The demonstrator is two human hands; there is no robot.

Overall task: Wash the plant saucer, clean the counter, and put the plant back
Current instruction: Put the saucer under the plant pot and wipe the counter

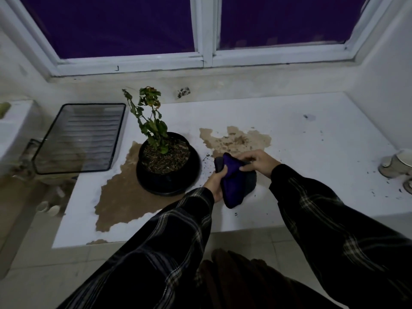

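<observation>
- White counter (301, 170) below a dark two-pane window (205, 30), blotched with brown muddy stains (124, 197) and scattered specks of soil.
- At far left, a clear rectangular ribbed tray (80, 139) with a dark rim.
- Next, a wilting green plant (149, 121) in a round black pot (165, 157), standing in its black plastic saucer (169, 186) on the left stain.
- Just right of the saucer, a purple and grey cloth (234, 181) (bunched up) over the counter.
- Left hand (216, 181) grips the cloth's lower part.
- Right hand (256, 161) pinches its upper edge.
- Far right, pale ceramic cups (396, 163).
</observation>
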